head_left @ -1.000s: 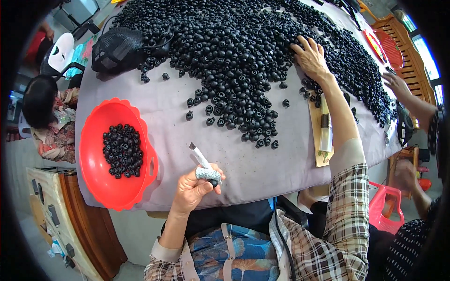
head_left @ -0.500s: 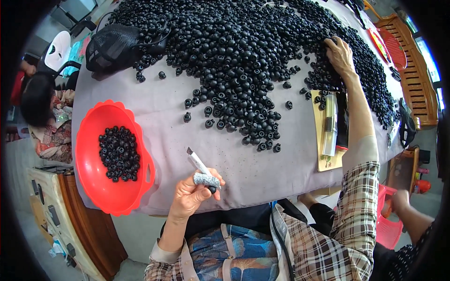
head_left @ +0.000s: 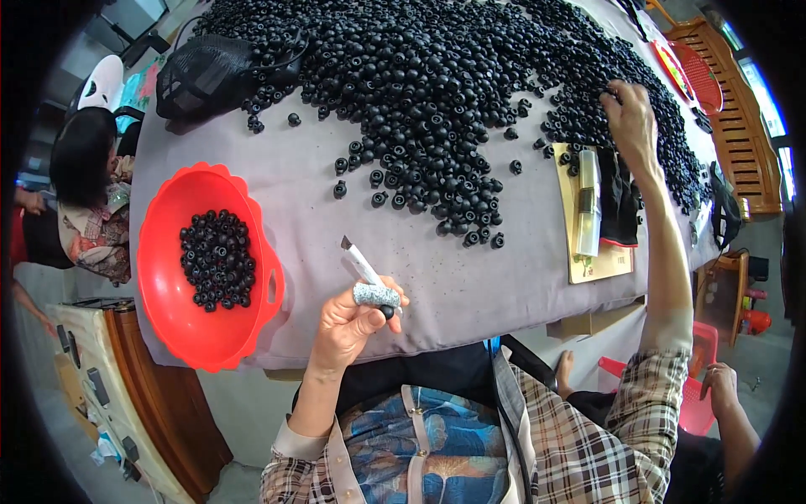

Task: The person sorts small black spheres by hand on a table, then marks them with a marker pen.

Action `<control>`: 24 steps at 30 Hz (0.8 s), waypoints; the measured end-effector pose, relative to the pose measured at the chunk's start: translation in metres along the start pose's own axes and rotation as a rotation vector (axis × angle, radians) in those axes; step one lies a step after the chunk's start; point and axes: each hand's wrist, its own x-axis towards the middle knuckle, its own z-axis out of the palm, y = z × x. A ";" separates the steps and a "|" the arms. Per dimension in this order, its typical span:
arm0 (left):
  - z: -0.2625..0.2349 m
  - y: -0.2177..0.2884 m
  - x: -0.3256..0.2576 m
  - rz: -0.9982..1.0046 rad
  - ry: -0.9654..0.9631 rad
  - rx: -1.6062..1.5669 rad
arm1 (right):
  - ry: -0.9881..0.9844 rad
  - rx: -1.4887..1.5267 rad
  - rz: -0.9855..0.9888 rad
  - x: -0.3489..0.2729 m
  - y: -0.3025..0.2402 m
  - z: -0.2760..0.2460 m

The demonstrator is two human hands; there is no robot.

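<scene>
My left hand point(head_left: 346, 323) is closed round a slim white-handled craft knife point(head_left: 363, 265), its dark blade tip pointing up and away. A speckled grey wrap point(head_left: 375, 295) covers part of the grip or a finger; I cannot tell which. One small round black piece point(head_left: 387, 312) sits at the fingertips of that hand. Over the right side of a large heap of black ball-shaped pieces point(head_left: 420, 92) is my right hand point(head_left: 634, 126), its fingers bent and apart, with nothing visible between them. To the left, a red scalloped bowl point(head_left: 172, 290) holds several more pieces.
A wooden board point(head_left: 600, 267) with a clear plastic case point(head_left: 588, 202) lies right of the heap, beside black cloth point(head_left: 619, 197). A black mesh cap point(head_left: 201, 76) rests at the far left of the cloth-covered table point(head_left: 311, 227). Other people sit left and right.
My right hand has drawn back toward me and slightly right across the heap. The left hand keeps the knife and the black piece, and the head view has shifted a little.
</scene>
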 end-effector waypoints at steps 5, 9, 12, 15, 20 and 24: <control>0.001 -0.002 -0.001 0.012 0.011 -0.005 | -0.345 0.098 -0.075 -0.060 -0.048 -0.027; -0.003 -0.004 -0.001 -0.009 0.007 -0.014 | -0.394 -0.086 -0.165 -0.076 -0.055 -0.018; -0.001 -0.003 -0.002 -0.001 0.002 -0.046 | -0.385 -0.132 -0.157 -0.067 -0.055 -0.006; -0.001 -0.003 -0.002 -0.015 0.014 -0.016 | -0.309 -0.121 -0.168 -0.045 -0.032 0.022; -0.002 -0.004 0.000 -0.013 0.000 -0.035 | -0.155 0.099 -0.205 -0.023 -0.014 0.041; -0.001 -0.003 -0.002 -0.005 0.019 -0.039 | 0.004 0.224 -0.440 -0.044 -0.067 0.016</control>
